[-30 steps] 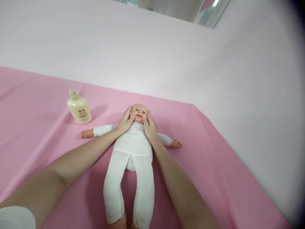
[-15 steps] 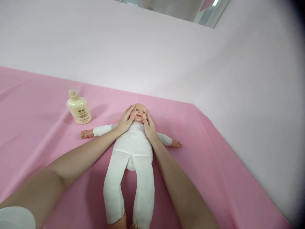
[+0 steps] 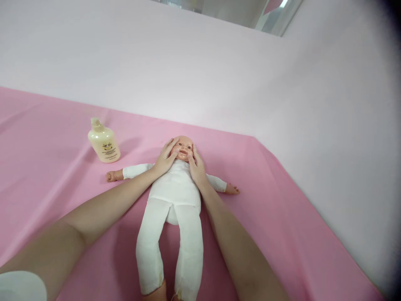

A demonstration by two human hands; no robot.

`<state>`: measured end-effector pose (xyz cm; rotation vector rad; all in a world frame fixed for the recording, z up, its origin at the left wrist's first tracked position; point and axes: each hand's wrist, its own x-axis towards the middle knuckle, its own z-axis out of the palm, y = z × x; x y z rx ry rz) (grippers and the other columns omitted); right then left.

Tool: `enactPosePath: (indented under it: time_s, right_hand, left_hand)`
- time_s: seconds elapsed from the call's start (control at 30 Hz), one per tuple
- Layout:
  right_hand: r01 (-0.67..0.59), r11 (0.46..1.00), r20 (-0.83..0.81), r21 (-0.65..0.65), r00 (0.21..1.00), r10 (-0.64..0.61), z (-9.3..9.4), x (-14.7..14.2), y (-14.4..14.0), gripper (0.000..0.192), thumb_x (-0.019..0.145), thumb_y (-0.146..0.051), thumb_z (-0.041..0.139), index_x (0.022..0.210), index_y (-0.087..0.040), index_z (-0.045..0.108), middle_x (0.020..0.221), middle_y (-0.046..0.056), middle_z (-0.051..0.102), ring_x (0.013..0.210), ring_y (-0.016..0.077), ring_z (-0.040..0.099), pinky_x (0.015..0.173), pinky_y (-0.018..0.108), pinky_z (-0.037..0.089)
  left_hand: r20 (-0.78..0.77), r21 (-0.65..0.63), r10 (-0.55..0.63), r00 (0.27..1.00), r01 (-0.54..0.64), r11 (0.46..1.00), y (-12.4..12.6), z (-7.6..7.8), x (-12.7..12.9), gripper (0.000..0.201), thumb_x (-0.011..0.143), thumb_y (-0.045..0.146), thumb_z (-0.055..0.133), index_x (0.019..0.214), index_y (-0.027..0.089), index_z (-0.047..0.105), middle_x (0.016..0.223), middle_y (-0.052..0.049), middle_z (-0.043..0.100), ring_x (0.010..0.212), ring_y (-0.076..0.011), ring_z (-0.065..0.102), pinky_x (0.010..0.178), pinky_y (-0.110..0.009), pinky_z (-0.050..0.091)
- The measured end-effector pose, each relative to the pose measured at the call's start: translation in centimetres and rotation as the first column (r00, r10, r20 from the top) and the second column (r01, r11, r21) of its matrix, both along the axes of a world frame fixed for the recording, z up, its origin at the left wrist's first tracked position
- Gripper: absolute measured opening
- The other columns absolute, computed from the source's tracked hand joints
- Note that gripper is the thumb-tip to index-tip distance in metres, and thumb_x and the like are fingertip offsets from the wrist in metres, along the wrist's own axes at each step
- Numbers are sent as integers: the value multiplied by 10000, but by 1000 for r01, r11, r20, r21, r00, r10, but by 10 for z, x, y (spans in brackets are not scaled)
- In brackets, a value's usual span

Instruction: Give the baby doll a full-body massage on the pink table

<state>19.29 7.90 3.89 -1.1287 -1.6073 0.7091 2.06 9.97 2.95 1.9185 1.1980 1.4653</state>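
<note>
**Both hands on the cheeks of the baby doll**

A baby doll (image 3: 175, 196) in a white soft suit lies on its back on the pink cloth (image 3: 282, 217) that covers the bench. Its arms are spread to both sides, its head is at the far end, and its legs come toward the camera. The person's two bare forearms reach along the two sides of the body up to the head.

The left hand (image 3: 163, 161) lies flat against one cheek, with the fingers going up beside the temple and the thumb near the mouth. The right hand (image 3: 197, 167) does the same on the other cheek. Each grip is open and relaxed: the fingers are nearly straight and pressed lightly on the face. Neither hand closes around anything, and the head is not lifted from the cloth.

As I judge it, the step in hand is a stroking or rubbing of the doll's face, with the thumbs working around the mouth and cheeks. A next move of this kind would call for light, equal pressure from both sides, so that the head does not roll.

A cream-coloured lotion bottle (image 3: 104, 145) stands upright on the cloth, well apart from the left hand, beyond the doll's outstretched arm. Nobody touches it.
</note>
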Motion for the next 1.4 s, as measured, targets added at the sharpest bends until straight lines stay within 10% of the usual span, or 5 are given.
enactPosePath:
  time_s: [1.13, 1.4]
  right_hand:
    - [1, 999, 11, 40, 1000, -2, -3, 0, 3, 737, 965, -649, 410, 1566, -227, 350, 1549, 93, 493, 1453, 247, 437, 1228, 455, 318]
    - [24, 986, 34, 166, 999, -30, 3, 1, -3, 571, 991, -579, 430, 1446, -255, 548, 1505, 84, 536, 1430, 225, 452, 1233, 442, 321]
  left_hand:
    - [-1, 40, -1, 1000, 1, 999, 4, -4, 0, 557, 1006, 569, 400, 1486, 293, 462, 1583, -71, 446, 1515, -235, 329, 1269, -488, 235]
    - [6, 34, -25, 1000, 25, 999, 0, 0, 0, 505, 1015, 543, 395, 1395, 261, 573, 1532, -81, 514, 1525, -247, 309, 1267, -520, 228]
